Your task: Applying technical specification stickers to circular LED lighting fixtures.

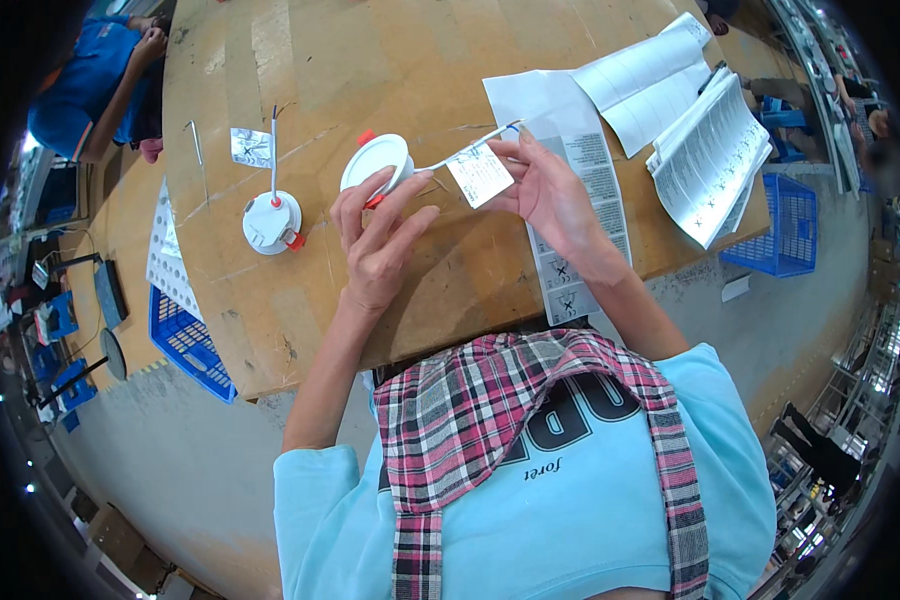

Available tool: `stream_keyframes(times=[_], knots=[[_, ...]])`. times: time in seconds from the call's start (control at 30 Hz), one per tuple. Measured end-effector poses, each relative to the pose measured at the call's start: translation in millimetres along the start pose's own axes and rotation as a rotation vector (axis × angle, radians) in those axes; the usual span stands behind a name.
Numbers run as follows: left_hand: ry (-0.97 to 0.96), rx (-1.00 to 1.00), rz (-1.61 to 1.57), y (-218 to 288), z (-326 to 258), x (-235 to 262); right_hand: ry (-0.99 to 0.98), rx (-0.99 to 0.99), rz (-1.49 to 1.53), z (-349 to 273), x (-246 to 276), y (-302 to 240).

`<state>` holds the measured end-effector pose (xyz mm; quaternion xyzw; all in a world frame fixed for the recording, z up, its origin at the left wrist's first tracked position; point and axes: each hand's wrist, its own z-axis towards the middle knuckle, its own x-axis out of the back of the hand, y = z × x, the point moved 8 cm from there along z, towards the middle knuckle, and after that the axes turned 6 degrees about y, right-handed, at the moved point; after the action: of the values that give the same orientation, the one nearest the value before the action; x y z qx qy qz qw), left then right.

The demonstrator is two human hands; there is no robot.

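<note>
My left hand [375, 235] is closed round a small round white downlight [379, 160] with red clips at its edge, above the table. A white cable runs from the downlight toward the right, ending in thin bare-coloured wires. On that cable hangs a white printed label [480, 176], with the fingers of my right hand [550, 195] pinching its right side near the cable end. To the left, a second white downlight [271, 222] rests on the table, its cable pointing away from me and a silvery label [252, 147] attached to it.
Long strips of printed labels [582, 160] lie under and beyond my right hand. A stack of printed sheets [710, 160] sits at the table's right. Blue crates [785, 225] stand beside the table on both sides. At the far left is another person in blue [85, 90].
</note>
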<state>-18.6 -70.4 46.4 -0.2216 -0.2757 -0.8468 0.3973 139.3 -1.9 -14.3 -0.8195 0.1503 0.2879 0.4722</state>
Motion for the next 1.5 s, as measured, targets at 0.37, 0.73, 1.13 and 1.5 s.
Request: stream_keyframes(times=[0.37,0.73,1.13,1.5], knots=[[-0.082,-0.055,0.095,8.7,0.6,-1.7,0.008,-0.057,-0.329,0.7,15.5,13.7],[0.010,-0.033,0.048,10.8,6.0,8.9,-0.091,0.097,-0.349,-17.7,-3.9,-3.8],[0.091,0.895,-0.697,-20.0,-12.3,4.2,-0.074,0.334,-0.563,-1.3,-23.0,-20.1],[-0.056,1.055,-0.865,-25.5,-43.2,-15.9,0.059,0.311,-0.606,10.7,-30.1,-10.4]])
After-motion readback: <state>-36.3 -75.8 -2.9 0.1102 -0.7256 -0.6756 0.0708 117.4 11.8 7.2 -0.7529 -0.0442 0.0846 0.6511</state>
